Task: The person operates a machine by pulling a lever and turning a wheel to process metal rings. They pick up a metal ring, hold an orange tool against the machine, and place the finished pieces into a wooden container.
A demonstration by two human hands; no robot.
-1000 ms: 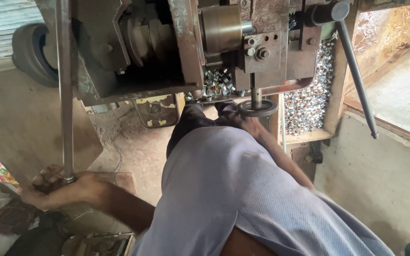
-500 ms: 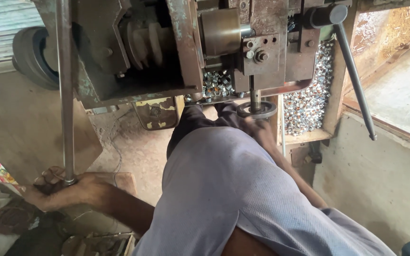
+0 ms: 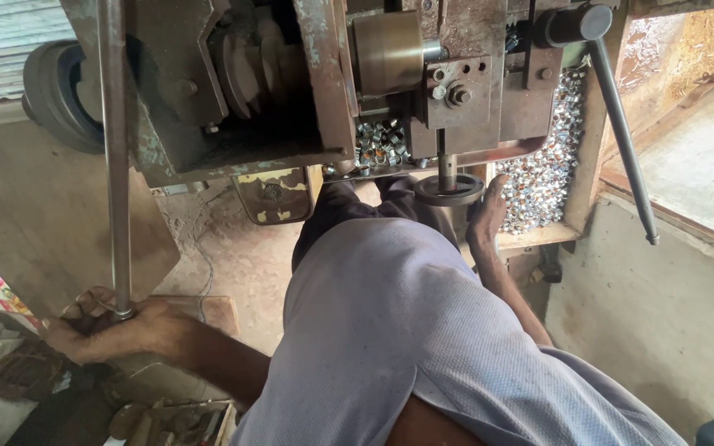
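Steel rod [image 3: 115, 157], long, thin and grey, stands nearly upright at the left side of the rusty brown press machine [image 3: 324, 83], its long axis running from the top edge of the view straight down to our left hand [image 3: 113, 330], which is wrapped tight around its lower end, fingers closed on it. We see one such rod. At the machine's front edge, below the vertical spindle [image 3: 446, 165], sits one dark round metal disc [image 3: 449, 190]; our right hand [image 3: 486, 219] lies just beside it on its right, fingers together and pointing up toward the machine, the fingertips near or against the disc's rim, though we cannot tell whether they pinch anything. The disc is therefore directly left of the right hand and far from the left one, so the right hand is much the nearer. Behind it a wooden tray [image 3: 576, 165] holds a heap of small shiny metal caps [image 3: 539, 182], too many to count, and more lie inside the machine. One long grey lever handle with a black knob [image 3: 621, 140] slants down at the right. Our knee in grey cloth [image 3: 390, 322] fills the middle.
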